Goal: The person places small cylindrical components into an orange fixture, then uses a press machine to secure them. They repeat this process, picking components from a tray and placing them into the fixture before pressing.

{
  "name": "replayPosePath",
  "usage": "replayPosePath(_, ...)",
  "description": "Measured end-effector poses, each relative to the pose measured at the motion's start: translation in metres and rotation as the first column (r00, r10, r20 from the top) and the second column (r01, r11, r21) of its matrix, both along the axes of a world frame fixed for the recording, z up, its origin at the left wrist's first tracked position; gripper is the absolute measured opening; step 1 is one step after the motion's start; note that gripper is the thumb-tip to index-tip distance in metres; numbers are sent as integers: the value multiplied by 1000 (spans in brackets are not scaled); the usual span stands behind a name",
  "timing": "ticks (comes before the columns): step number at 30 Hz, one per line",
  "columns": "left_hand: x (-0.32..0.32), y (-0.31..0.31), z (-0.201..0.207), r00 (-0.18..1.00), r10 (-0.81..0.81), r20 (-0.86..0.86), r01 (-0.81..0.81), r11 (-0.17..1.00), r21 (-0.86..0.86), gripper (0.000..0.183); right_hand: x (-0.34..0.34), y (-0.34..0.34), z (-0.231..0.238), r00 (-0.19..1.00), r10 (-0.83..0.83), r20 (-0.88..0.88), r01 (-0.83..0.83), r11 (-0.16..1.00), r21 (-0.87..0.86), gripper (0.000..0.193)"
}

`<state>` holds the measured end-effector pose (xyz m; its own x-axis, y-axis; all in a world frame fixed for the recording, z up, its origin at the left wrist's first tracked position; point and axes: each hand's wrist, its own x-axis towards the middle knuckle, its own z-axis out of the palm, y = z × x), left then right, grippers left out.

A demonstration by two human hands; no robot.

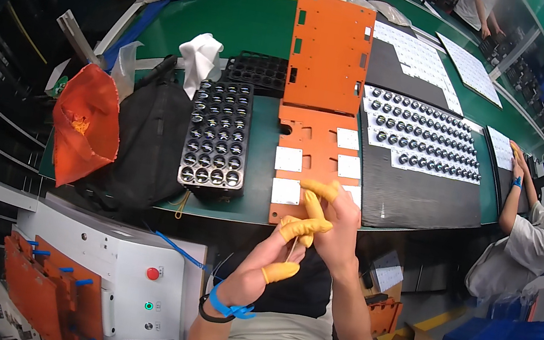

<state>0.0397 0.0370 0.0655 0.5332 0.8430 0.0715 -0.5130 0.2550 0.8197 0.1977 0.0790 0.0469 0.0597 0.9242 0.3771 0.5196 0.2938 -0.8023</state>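
Note:
My left hand and my right hand meet at the near edge of an orange fixture plate. Yellow finger cots cover several fingertips on both. Between my left thumb and fingers shows a thin pale strip, perhaps something flat seen edge-on. The right fingers are bent and cross over the left fingertips; what they pinch, if anything, is hidden. White square plates lie in the fixture's recesses, among them one just beyond my hands. The fixture's upright or unfolded orange lid extends behind it.
Left of the fixture stands a black tray of round dark lenses. An orange cloth bag and black bag lie farther left. On the right, a black board carries rows of lens pieces. Another person works at far right.

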Motion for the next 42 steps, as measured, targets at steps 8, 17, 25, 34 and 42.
replayPosePath(8, -58, -24, -5, 951, 239, 198, -270, 951, 149, 56, -90, 79, 31, 974, 178, 141, -201, 965, 169, 23)
replayPosePath(17, -81, -33, -15, 887, 428, 174, -444, 893, 69, 62, -151, 133, 31, 826, 28, 564, -145, 976, 164, 35)
replayPosePath(25, -83, -26, -19, 840, 514, 173, -519, 855, -18, 56, -144, 127, 41, 866, 25, 499, -116, 981, 153, 31)
replayPosePath(34, -80, -15, -17, 703, 673, 231, -673, 734, -89, 66, -85, 30, 72, 847, 518, -121, -491, 849, 193, 29)
replayPosePath(42, -68, -14, -21, 638, 748, 179, -767, 637, 72, 78, -61, -10, 51, 677, 660, -324, -678, 731, 71, 39)
